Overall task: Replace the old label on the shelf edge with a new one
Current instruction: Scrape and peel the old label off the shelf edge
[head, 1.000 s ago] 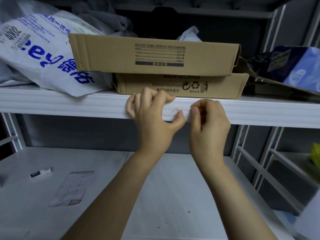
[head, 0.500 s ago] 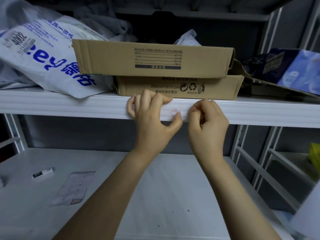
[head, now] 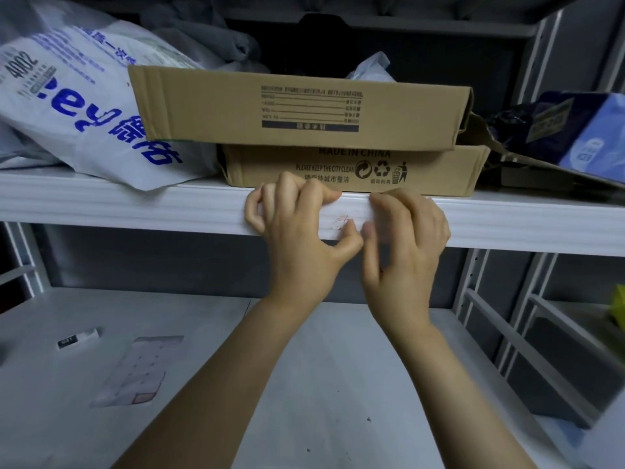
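Left hand (head: pixel 297 231), fingers curled, is bracing the old label (head: pixel 340 221). Blurred right hand (head: pixel 406 238) is picking at its edge. Next, likely: lifting a corner.

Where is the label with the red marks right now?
In the head view, the label sits on the shelf edge, between the left hand and right hand, below the lower cardboard box.

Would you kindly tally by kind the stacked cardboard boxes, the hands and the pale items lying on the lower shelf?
Cardboard boxes: 2
Hands, left hand and right hand: 2
Label sheet: 1
Small white block: 1
Total: 6
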